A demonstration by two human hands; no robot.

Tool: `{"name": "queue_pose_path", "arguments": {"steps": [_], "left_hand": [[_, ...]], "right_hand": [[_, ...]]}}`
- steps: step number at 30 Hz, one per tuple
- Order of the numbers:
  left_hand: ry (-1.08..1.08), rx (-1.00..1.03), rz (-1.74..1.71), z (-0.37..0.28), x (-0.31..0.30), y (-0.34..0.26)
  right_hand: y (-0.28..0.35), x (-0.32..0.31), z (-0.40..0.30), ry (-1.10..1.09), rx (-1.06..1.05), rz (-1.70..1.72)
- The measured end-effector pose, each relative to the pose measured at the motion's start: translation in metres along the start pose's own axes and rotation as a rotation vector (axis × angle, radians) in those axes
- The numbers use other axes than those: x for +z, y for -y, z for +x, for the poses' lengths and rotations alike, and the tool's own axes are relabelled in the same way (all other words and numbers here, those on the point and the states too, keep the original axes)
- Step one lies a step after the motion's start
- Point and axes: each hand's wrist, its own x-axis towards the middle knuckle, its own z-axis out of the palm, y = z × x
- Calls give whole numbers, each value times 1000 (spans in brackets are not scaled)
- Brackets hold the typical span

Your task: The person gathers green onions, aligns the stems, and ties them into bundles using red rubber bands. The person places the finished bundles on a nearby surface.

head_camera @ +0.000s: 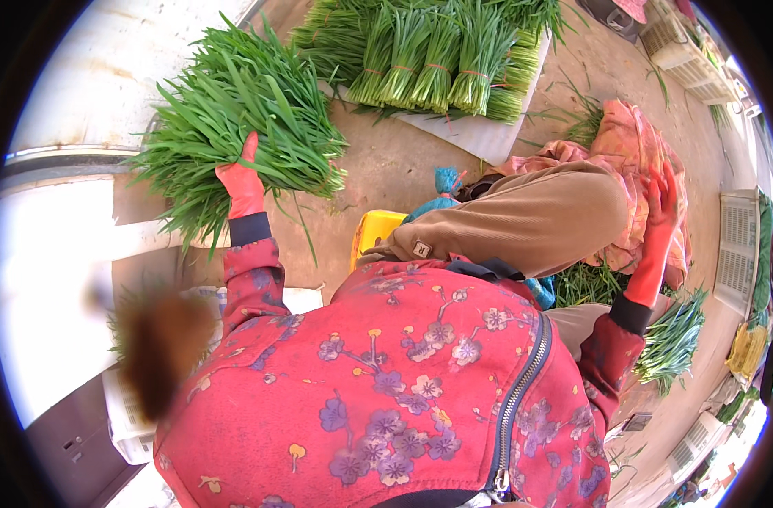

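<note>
My left hand [243, 181], in a red rubber glove, lies with its thumb over a large heap of long flat green leaves, like garlic chives [253, 108]; its other fingers are hidden under the leaves. My right hand [662, 197], gloved the same way, rests with fingers apart on a pink-orange patterned cloth [637, 140] beside my bent knee. Ahead, bundles of green stalks [434, 63] tied with red bands are stacked side by side on a pale board [469, 133]. Loose leaves [589, 286] lie beneath the cloth near my legs.
A yellow plastic object [380, 225] and a blue net bag [446, 184] are by my leg. More leaves [672, 343] lie at my right. White plastic crates [735, 247] line the right side; another crate [129, 413] stands lower left. A white panel [94, 70] borders the left.
</note>
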Motion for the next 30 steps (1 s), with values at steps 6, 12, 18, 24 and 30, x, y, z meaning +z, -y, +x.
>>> {"name": "queue_pose_path", "arguments": {"steps": [6,12,18,24,30], "left_hand": [[-122,66,203,-7,-49,80],[-187,240,329,-1,-15,13],[-217,896,978,-3,118,-152],[487,265,400,-12,306,-14],[559,-93,1115,-65,392,215]], "right_hand": [[-108,-58,-50,-180,215,-37],[-143,-84,-74,-212,325,44],[-133,-76,-72,-297,273,106],[-132,-76,-87,-329,277,92],[-134,-69,-94,-310,428,51]]}}
